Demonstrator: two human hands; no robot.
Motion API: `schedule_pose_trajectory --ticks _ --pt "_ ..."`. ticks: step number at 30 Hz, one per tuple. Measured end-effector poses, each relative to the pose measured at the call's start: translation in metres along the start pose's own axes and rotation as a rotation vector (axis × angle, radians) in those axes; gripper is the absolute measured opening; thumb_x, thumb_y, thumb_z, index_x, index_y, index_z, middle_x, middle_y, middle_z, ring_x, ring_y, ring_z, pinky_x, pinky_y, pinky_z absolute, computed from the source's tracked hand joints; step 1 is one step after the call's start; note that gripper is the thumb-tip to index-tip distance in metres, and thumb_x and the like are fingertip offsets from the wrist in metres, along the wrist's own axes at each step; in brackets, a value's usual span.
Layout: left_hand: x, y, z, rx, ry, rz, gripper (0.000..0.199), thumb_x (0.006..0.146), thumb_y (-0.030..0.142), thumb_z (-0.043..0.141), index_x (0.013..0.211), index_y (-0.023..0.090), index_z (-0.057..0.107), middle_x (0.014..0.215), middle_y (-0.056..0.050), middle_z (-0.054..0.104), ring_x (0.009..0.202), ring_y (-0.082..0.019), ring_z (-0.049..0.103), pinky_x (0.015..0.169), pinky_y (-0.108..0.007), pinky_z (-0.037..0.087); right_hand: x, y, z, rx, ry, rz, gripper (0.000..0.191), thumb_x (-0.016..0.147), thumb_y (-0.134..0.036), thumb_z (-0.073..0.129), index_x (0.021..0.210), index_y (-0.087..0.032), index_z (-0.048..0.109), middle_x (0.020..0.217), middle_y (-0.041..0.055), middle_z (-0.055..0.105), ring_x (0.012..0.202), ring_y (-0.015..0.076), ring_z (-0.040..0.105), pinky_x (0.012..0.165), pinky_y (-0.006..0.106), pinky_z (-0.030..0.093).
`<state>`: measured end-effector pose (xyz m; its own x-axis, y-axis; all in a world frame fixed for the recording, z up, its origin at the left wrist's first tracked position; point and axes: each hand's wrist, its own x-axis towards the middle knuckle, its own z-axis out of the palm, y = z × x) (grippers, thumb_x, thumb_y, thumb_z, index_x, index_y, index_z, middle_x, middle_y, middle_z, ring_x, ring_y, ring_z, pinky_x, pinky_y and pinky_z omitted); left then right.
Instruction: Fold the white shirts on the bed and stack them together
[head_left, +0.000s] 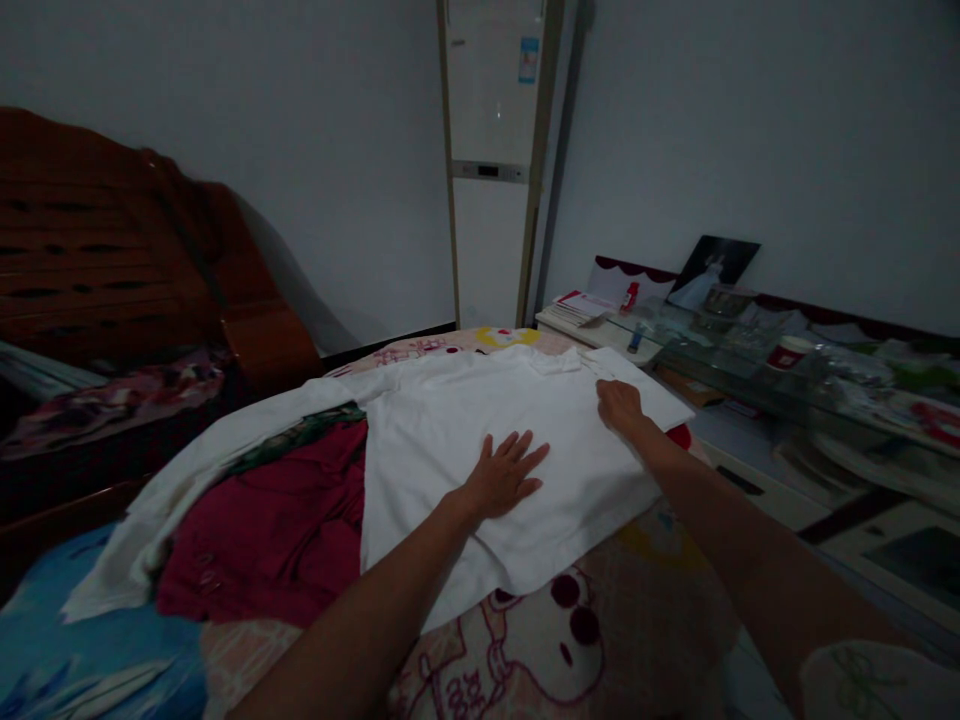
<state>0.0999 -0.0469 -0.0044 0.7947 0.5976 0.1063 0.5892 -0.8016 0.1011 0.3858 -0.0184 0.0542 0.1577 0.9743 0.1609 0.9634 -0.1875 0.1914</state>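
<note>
A white long-sleeved shirt (442,450) lies spread on a patterned blanket (555,640), one sleeve stretching to the left over other clothes. Flat on the middle of the shirt rests my left hand (506,475), its fingers spread. My right hand (619,404) is at the shirt's right side, near the collar, with its fingers curled against the white cloth; whether a fold is pinched between them is too small to make out. Under the left sleeve is a crumpled dark red garment (277,520), with a dark green patterned cloth (300,437) beside it.
A glass-topped cabinet (697,345) holding a paper cup (789,355), papers and a photo (712,270) runs along the right. Behind the blanket stands a tall white appliance (491,250). A wooden bench (97,250) is at left, blue cloth (97,650) at lower left.
</note>
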Motion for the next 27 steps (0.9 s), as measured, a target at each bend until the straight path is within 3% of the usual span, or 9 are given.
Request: schedule_pose_trajectory --ticks 10,16,18,24,27 --pt "0.000 0.000 -0.005 -0.014 -0.039 0.033 0.054 0.100 0.050 0.030 0.153 0.038 0.025 0.162 -0.007 0.024 0.148 -0.032 0.023 0.112 -0.065 0.022 -0.001 0.030 -0.005 0.216 -0.039 0.177 0.027 0.087 -0.019 0.048 0.100 -0.016 0.072 0.106 0.0117 0.072 0.095 0.0210 0.066 0.071 0.025 0.045" --pt "0.002 -0.001 -0.001 -0.013 -0.031 0.030 0.054 0.100 0.050 0.029 0.153 0.038 0.026 0.161 -0.007 0.026 0.147 -0.032 0.024 0.112 -0.065 0.021 -0.030 0.050 -0.007 0.256 -0.153 0.172 0.022 0.084 -0.036 0.062 0.087 -0.017 0.073 0.090 0.0086 0.074 0.083 0.0195 0.066 0.062 0.024 0.040" --pt "0.002 -0.001 -0.001 -0.011 -0.031 0.027 0.053 0.100 0.050 0.030 0.152 0.038 0.027 0.161 -0.007 0.025 0.147 -0.031 0.024 0.113 -0.064 0.021 -0.041 0.051 -0.005 0.257 -0.157 0.169 0.018 0.081 -0.035 0.067 0.084 -0.018 0.073 0.087 0.0073 0.073 0.081 0.0190 0.065 0.061 0.025 0.039" --pt "0.001 0.002 -0.006 -0.003 -0.056 0.024 0.053 0.101 0.048 0.029 0.153 0.035 0.026 0.162 -0.008 0.023 0.148 -0.032 0.022 0.113 -0.064 0.021 -0.056 0.047 0.004 0.300 0.071 0.302 0.022 0.089 -0.033 0.057 0.085 -0.017 0.070 0.090 0.0080 0.072 0.081 0.0179 0.063 0.064 0.026 0.038" --pt "0.000 0.002 -0.007 -0.013 -0.068 0.034 0.054 0.101 0.049 0.028 0.153 0.035 0.026 0.162 -0.009 0.022 0.148 -0.034 0.021 0.113 -0.065 0.019 -0.061 0.046 0.010 0.280 0.080 0.329 0.026 0.091 -0.036 0.054 0.087 -0.016 0.070 0.090 0.0086 0.072 0.083 0.0184 0.064 0.065 0.026 0.037"
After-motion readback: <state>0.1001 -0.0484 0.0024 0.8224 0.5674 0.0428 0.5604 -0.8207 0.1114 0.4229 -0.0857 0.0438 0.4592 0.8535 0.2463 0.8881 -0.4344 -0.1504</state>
